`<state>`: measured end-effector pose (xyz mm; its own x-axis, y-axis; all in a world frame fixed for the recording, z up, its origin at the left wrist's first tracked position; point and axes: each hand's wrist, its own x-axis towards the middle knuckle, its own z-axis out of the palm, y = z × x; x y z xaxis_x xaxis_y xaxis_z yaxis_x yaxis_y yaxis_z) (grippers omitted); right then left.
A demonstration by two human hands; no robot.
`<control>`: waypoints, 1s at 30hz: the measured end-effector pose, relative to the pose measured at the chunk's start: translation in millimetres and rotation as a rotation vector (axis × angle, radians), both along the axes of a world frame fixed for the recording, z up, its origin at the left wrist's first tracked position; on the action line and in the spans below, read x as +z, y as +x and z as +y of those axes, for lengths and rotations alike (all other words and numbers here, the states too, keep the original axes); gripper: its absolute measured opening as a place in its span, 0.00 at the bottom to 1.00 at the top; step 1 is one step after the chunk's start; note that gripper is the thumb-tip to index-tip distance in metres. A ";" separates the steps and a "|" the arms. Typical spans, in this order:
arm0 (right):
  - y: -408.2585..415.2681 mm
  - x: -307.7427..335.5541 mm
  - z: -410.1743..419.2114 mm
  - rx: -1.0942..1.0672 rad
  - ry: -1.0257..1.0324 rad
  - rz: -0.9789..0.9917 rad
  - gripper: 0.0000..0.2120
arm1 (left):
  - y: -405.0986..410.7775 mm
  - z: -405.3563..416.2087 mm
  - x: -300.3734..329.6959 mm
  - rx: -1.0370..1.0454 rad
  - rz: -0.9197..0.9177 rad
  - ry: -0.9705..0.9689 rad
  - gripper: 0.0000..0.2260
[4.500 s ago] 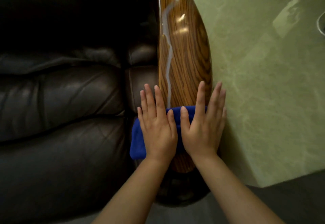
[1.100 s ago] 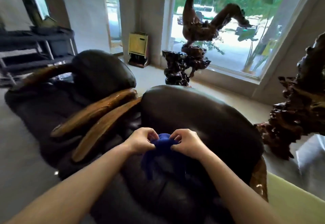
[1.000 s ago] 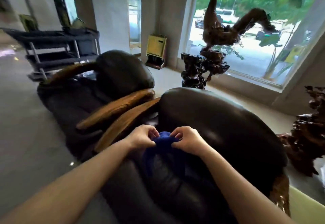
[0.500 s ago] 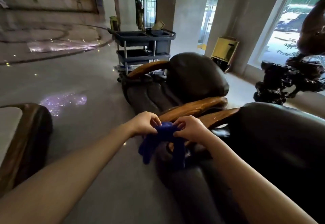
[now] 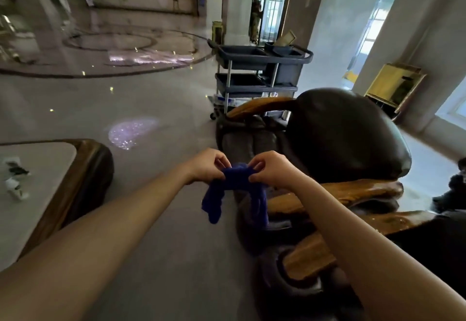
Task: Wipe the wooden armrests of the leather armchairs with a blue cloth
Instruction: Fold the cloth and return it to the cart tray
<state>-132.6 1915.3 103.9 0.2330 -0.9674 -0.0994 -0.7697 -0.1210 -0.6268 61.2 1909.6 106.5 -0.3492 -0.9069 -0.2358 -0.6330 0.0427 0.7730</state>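
Note:
Both hands hold the blue cloth (image 5: 237, 189) up in the air at mid-frame. My left hand (image 5: 206, 166) pinches its left top edge and my right hand (image 5: 271, 169) pinches the right top edge, so the cloth hangs in two drooping ends. Behind and right of it stand dark leather armchairs (image 5: 343, 136). Two glossy wooden armrests lie side by side: one (image 5: 338, 194) belongs to the far chair, the other (image 5: 317, 252) to the near chair. The far chair's other wooden armrest (image 5: 259, 105) curves behind it.
A grey service cart (image 5: 259, 71) stands behind the far armchair. A table with a wooden rim (image 5: 75, 184) and a pale top bearing small items sits at the left. Polished floor stretches between them. A gold bin (image 5: 396, 86) stands by the pillar at right.
The view has swung left from the armchair backs toward the lobby floor. Both hands keep the cloth pinched and raised, now in front of the paired armrests.

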 end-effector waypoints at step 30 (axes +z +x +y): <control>177.4 18.9 -622.7 0.051 -0.008 0.029 0.12 | 181.2 -621.7 16.3 0.000 -0.011 0.032 0.11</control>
